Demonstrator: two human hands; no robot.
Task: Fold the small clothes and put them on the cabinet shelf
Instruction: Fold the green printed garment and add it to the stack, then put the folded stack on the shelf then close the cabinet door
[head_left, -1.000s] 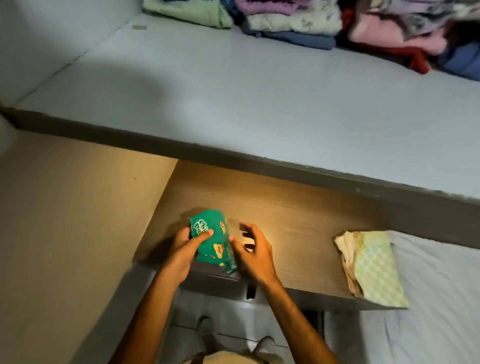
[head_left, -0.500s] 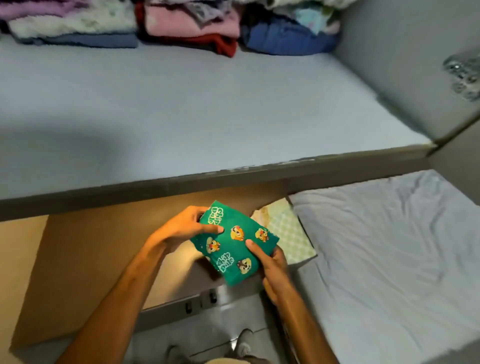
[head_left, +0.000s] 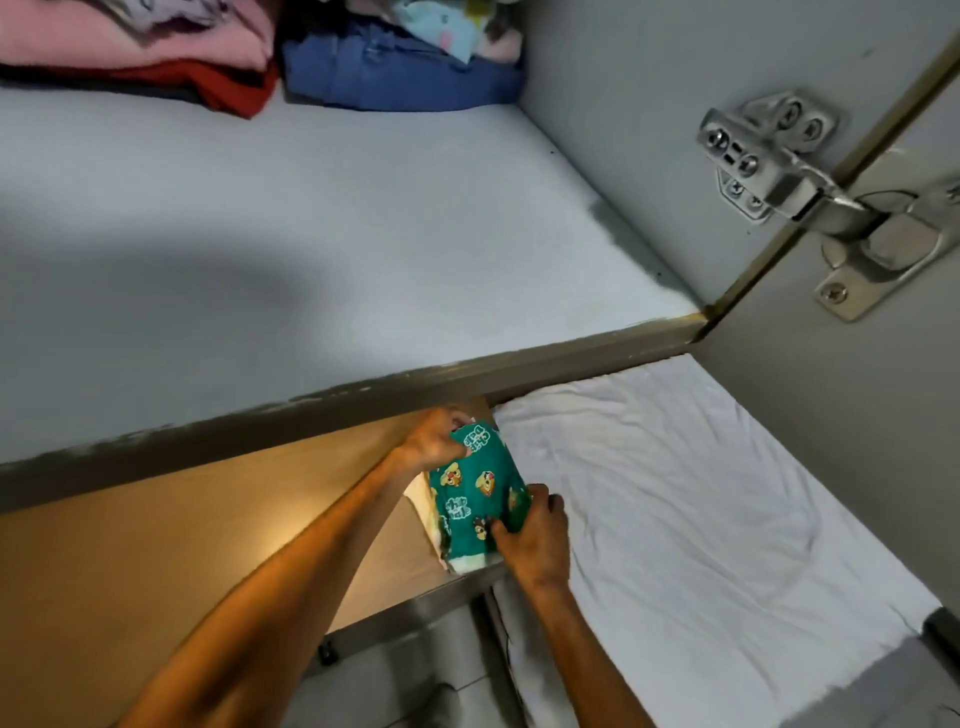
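Right, status below.
Left hand (head_left: 434, 441): you grip the far top edge of the green printed garment (head_left: 478, 499); fingers curl over that edge, just under the lip of the grey shelf (head_left: 311, 249).
Right hand (head_left: 535, 535): you pinch the near right corner of the same piece; thumb lies on the printed face, fingers wrap behind.
Green printed garment: folded, held between both your hands, tilted, cartoon print facing you. It sits over the right end of the wooden shelf (head_left: 208, 519).
Under the grip: pale folded cloth (head_left: 428, 512); its edges stick out left of and below the green piece. Can't tell whether the two touch or the green one hangs just above it.
Right of the grip: white sheet (head_left: 701, 519), wrinkled, lying just beside your right hand on the same level.
Above the grip: grey shelf, its dark front edge runs right over your left hand.
Far beyond the grip: folded stacks at the back of the grey shelf, pink and red pile (head_left: 140, 57) on the left, blue pile (head_left: 395, 73) next to it.
Up and right of the grip: metal door hinge (head_left: 800, 192) on the cabinet side wall (head_left: 623, 78).
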